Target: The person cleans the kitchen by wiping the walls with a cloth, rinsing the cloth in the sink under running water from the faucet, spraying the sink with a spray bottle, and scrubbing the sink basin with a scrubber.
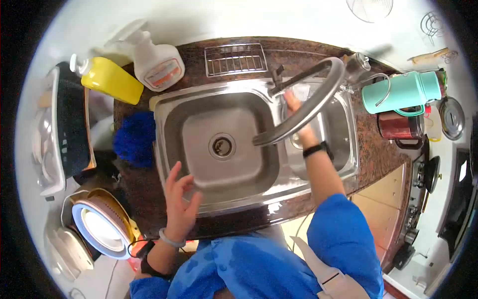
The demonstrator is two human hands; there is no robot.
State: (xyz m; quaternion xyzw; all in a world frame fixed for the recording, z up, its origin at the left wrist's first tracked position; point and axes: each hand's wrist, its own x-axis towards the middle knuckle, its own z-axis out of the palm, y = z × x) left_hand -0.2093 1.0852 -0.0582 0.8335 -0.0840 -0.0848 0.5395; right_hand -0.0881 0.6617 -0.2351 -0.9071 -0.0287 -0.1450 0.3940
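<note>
My left hand [183, 207] hovers over the front left rim of the large sink basin [199, 164], its fingers apart and nothing in them. The basin holds no objects, and its round drain [222, 146] shows. My right hand [295, 107] reaches over the smaller basin [339, 124] on the right, close to the base of the tap. The tap's curved spout [318, 102] passes in front of this hand and hides part of it. Beside its fingers is something pale and clear that I cannot make out. Whether the fingers grip anything does not show.
Behind the sink lie a wire rack [235, 60], a white spray bottle [158, 67] and a yellow pump bottle [112, 79]. A blue fluffy cloth [135, 139] rests left of the basin. To the right are a mint-green flask [398, 93] and a dark red jug [396, 125].
</note>
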